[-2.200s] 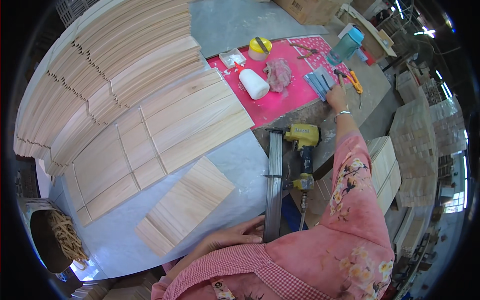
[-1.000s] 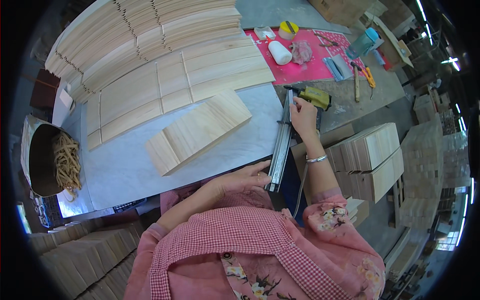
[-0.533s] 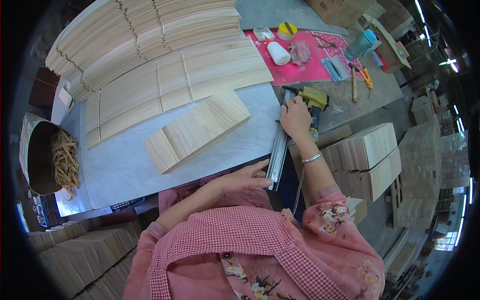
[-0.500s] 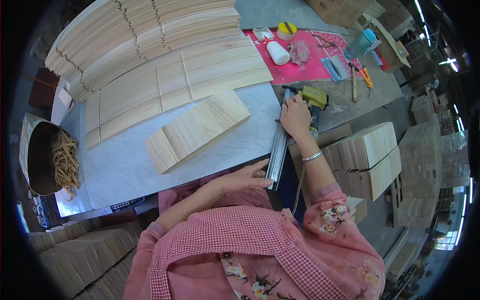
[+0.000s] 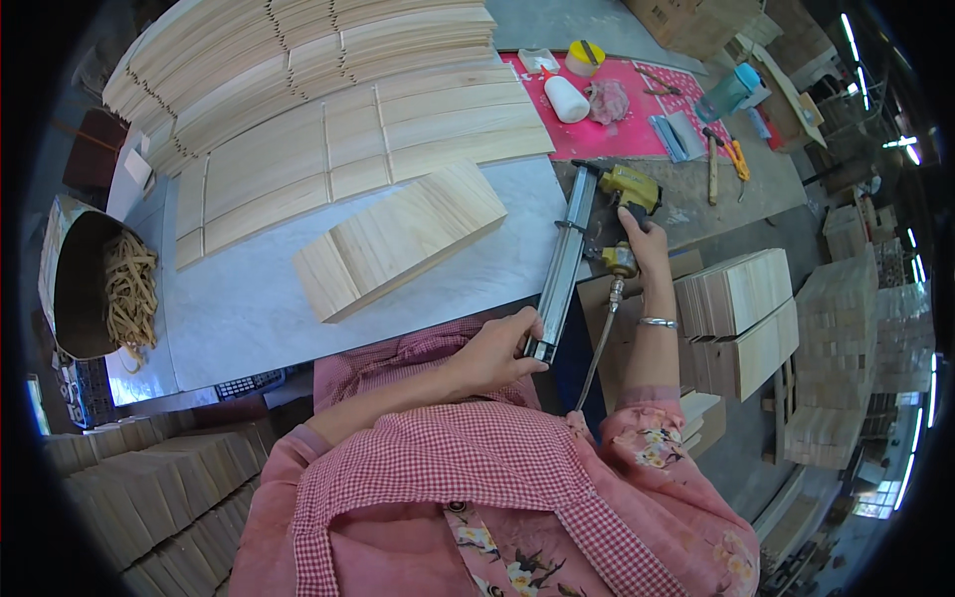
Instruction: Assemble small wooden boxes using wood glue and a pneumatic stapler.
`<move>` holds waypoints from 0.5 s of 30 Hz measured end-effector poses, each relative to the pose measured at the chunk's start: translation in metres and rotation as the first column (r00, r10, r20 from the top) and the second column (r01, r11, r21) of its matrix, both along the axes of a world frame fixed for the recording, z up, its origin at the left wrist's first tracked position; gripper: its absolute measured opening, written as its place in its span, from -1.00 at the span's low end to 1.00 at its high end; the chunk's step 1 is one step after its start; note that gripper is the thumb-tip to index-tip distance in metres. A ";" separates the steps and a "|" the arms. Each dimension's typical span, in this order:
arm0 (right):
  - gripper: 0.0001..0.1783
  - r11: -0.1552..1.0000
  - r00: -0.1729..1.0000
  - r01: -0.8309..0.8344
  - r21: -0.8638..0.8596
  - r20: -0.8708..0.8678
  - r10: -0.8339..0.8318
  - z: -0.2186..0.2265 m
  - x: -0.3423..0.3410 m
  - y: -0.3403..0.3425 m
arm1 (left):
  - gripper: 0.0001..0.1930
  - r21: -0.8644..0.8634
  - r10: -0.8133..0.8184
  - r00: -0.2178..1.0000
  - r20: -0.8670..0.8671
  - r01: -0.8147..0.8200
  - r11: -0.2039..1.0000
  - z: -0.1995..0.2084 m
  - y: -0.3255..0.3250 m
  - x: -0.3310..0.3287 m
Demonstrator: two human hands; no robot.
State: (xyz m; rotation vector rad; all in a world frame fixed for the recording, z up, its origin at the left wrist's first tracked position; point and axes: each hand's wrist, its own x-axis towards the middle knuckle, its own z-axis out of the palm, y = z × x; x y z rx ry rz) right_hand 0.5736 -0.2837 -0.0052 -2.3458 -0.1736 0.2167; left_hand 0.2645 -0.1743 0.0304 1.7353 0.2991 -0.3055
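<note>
A woodworking workshop, by its stacked wooden boards, 1 yellow pneumatic gun and 1 hammer.

Left hand curled, right hand farther forward

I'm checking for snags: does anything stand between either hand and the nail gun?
Nothing visible does: the right hand grips the nail gun, and the left hand holds the near end of its metal rail. The hose runs down clear of both hands.
</note>
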 end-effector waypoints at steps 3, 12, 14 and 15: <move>-0.69 0.957 0.956 -0.060 0.283 -0.261 0.137 0.015 -0.003 -0.001 | -0.58 0.404 -0.066 0.976 0.207 -0.024 0.914 -0.004 -0.006 -0.002; -0.80 0.844 0.969 -0.230 0.484 0.036 0.243 0.097 -0.127 -0.003 | -0.60 0.674 -0.108 0.849 0.517 -0.326 0.663 -0.005 0.028 0.006; -0.83 0.846 0.935 -0.339 0.411 0.245 0.256 0.112 -0.140 0.001 | -0.61 0.681 -0.123 0.860 0.495 -0.296 0.670 -0.010 0.030 0.000; -0.83 0.850 0.934 -0.341 0.400 0.243 0.261 0.120 -0.143 0.004 | -0.58 0.703 -0.101 0.852 0.514 -0.351 0.619 -0.006 0.034 -0.004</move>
